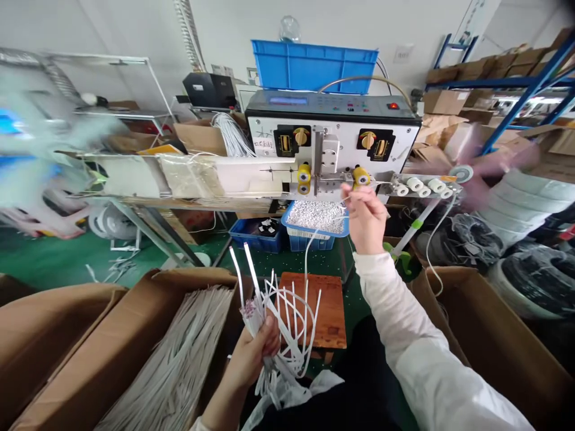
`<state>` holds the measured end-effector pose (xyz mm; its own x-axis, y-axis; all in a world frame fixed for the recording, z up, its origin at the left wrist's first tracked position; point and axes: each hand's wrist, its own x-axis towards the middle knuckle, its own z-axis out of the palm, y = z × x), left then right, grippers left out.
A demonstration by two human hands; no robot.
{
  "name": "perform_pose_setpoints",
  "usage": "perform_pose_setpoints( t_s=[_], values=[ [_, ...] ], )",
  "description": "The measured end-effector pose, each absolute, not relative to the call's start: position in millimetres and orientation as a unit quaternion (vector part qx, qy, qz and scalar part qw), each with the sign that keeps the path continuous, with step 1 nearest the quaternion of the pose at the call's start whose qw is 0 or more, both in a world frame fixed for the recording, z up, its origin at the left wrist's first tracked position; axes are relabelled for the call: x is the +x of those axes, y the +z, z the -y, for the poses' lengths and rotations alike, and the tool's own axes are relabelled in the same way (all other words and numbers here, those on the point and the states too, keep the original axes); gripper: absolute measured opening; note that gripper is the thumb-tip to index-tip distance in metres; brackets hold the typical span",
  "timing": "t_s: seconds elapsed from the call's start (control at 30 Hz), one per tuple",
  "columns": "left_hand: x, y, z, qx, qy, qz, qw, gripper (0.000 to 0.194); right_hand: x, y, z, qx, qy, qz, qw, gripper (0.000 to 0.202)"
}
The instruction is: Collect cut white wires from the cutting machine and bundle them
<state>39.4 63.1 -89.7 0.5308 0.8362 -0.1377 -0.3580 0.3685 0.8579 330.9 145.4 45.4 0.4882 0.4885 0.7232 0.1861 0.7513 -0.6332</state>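
Observation:
A bundle of white cables (256,320) is gripped in my left hand (258,353), low in the middle, with several loose cables curling out beside it. My right hand (366,216) is raised at the front of a white machine (348,140), just below its right yellow roller (360,176). Its fingers are pinched on one thin white cable (306,257), which loops down toward the bundle. The machine has dials and a red switch on top.
A long cardboard box (108,353) of cut cables lies at the left, another box (498,335) at the right. Below the machine are a blue tray (344,226) of white bits and a wooden stool (332,311). A blue crate (314,66) sits on top. Cable coils lie at the right.

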Motion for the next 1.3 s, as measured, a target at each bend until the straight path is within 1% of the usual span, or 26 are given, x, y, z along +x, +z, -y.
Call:
perform_pose_setpoints(
  t_s=[0.07, 0.1, 0.13, 0.23, 0.3, 0.4, 0.47, 0.53, 0.63, 0.7, 0.77, 0.83, 0.9, 0.97, 1.0, 1.07, 1.13, 1.2, 1.3],
  values=[
    [34.3, -90.8, -61.4, 0.401, 0.394, -0.292, 0.773, 0.048, 344.9, 33.3, -168.2, -0.433, -0.065, 0.463, 0.771, 0.018],
    [31.9, -91.6, -60.8, 0.398, 0.397, -0.292, 0.774, 0.048, 353.9, 21.8, -175.0, -0.480, -0.116, 0.445, 0.746, 0.021],
    [29.8, -92.5, -60.3, 0.397, 0.399, -0.293, 0.773, 0.049, 363.1, 8.2, -178.7, -0.519, -0.142, 0.438, 0.720, 0.024],
    [25.3, -95.2, -59.3, 0.400, 0.399, -0.307, 0.766, 0.049, 386.4, -30.0, -176.0, -0.576, -0.154, 0.465, 0.654, 0.028],
    [24.5, -96.3, -58.8, 0.403, 0.395, -0.314, 0.763, 0.049, 395.7, -42.6, -169.1, -0.581, -0.151, 0.517, 0.610, 0.030],
    [26.9, -97.3, -57.8, 0.408, 0.386, -0.312, 0.766, 0.051, 401.4, -40.4, -163.5, -0.581, -0.153, 0.594, 0.535, 0.032],
    [30.2, -97.8, -56.9, 0.410, 0.377, -0.309, 0.771, 0.051, 401.8, -32.6, -165.7, -0.593, -0.139, 0.602, 0.516, 0.029],
    [33.6, -97.8, -55.6, 0.406, 0.370, -0.307, 0.777, 0.052, 400.2, -25.7, -170.7, -0.606, -0.064, 0.571, 0.550, 0.027],
    [36.0, -96.0, -53.5, 0.403, 0.364, -0.306, 0.782, 0.052, 392.8, -19.6, -176.2, -0.566, 0.178, 0.500, 0.630, 0.029],
    [35.2, -94.3, -52.7, 0.405, 0.365, -0.307, 0.780, 0.052, 383.5, -16.3, -176.7, -0.504, 0.322, 0.463, 0.654, 0.034],
    [33.2, -93.5, -52.6, 0.407, 0.372, -0.311, 0.774, 0.052, 370.7, -12.7, -176.8, -0.452, 0.394, 0.448, 0.663, 0.035],
    [31.1, -94.0, -52.9, 0.408, 0.380, -0.314, 0.769, 0.051, 355.4, -8.8, -178.9, -0.414, 0.408, 0.454, 0.675, 0.034],
    [30.0, -95.3, -53.0, 0.410, 0.382, -0.312, 0.767, 0.051, 340.7, -4.8, -184.1, -0.387, 0.387, 0.482, 0.684, 0.032],
    [29.9, -96.4, -52.6, 0.414, 0.384, -0.311, 0.765, 0.051, 330.6, -0.5, -190.5, -0.376, 0.337, 0.534, 0.679, 0.031],
    [30.1, -96.6, -52.2, 0.415, 0.386, -0.312, 0.763, 0.050, 328.4, 1.7, -193.2, -0.379, 0.295, 0.567, 0.669, 0.030],
    [30.6, -96.0, -51.3, 0.416, 0.389, -0.316, 0.759, 0.050, 331.6, 5.6, -196.4, -0.404, 0.174, 0.635, 0.635, 0.029],
    [30.8, -94.7, -50.7, 0.418, 0.387, -0.319, 0.757, 0.050, 344.7, 6.6, -195.8, -0.444, 0.031, 0.684, 0.578, 0.029],
    [30.4, -93.7, -50.7, 0.420, 0.387, -0.322, 0.755, 0.051, 364.9, 2.4, -191.7, -0.495, -0.076, 0.703, 0.504, 0.032],
    [29.4, -94.0, -51.3, 0.423, 0.379, -0.324, 0.757, 0.052, 397.6, -12.8, -181.7, -0.603, -0.145, 0.687, 0.377, 0.035]
  ],
)
